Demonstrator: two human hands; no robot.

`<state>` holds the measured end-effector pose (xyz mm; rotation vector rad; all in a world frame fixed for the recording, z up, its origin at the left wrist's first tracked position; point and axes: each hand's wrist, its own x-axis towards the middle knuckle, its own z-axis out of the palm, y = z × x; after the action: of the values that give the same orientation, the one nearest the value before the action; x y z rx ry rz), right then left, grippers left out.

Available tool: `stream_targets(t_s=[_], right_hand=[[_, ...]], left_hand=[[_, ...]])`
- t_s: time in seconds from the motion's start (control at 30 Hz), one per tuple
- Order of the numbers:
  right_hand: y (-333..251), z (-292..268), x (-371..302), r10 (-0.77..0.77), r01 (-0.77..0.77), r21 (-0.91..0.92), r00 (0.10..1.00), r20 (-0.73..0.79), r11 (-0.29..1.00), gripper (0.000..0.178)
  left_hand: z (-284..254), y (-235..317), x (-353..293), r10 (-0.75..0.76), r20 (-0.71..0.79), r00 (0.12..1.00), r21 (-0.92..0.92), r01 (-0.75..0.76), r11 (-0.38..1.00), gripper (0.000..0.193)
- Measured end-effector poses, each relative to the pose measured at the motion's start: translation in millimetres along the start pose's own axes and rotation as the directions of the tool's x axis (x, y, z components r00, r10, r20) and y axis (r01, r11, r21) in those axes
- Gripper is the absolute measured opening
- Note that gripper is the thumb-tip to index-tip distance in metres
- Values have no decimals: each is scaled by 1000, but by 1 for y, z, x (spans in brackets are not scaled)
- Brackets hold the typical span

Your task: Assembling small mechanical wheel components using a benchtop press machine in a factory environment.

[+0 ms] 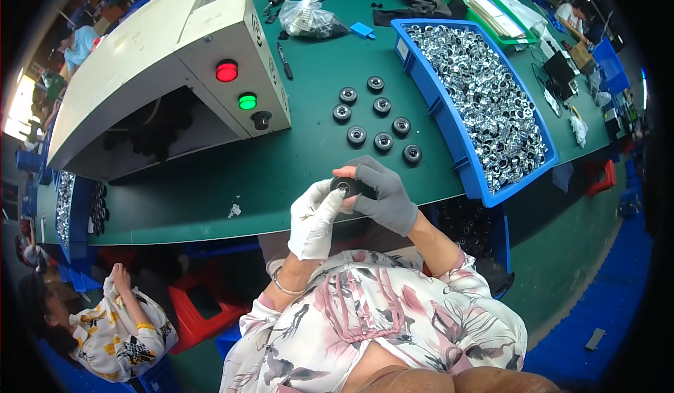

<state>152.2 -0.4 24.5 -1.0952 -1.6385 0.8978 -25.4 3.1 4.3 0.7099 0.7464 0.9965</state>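
As forearms (pixel 432 242) converge, hands (pixel 312 221) (pixel 385 191) apparently pinch a black disc (pixel 342 183).

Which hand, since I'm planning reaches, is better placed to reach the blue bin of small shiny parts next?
Probably the grey-gloved right hand: it is nearer the blue bin, while the white-gloved left hand sits farther left. Both hands are on the black round part, though.

Black part (pixel 341 183), white glove (pixel 310 228), grey glove (pixel 387 198), green table (pixel 309 102), blue tray (pixel 451 125), floral blouse (pixel 435 323) (pink on white).
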Motion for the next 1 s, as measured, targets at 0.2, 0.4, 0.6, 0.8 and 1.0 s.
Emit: stream_targets(t_s=[0.2, 0.4, 0.6, 0.8, 1.0], right_hand=[[-3, 6, 0, 106, -104, 45, 994, -38, 994, 42], [0, 11, -5, 167, -162, 95, 985, -43, 982, 44], [-2, 2, 0, 234, -236, 290, 971, 41, 928, 50], [-10, 16, -9, 319, -249, 544, 947, -36, 801, 42], [-22, -4, 8, 88, -101, -161, 992, -86, 982, 43]], left_hand=[[8, 0, 3, 99, -39, 994, -120, -103, 987, 50], [8, 0, 4, 90, -23, 996, -183, -93, 979, 54], [3, -3, 3, 86, -21, 996, -176, -88, 980, 53], [5, -5, 2, -14, 136, 991, -343, 60, 938, 57], [3, -3, -4, -144, 191, 971, -305, 198, 932, 56]])
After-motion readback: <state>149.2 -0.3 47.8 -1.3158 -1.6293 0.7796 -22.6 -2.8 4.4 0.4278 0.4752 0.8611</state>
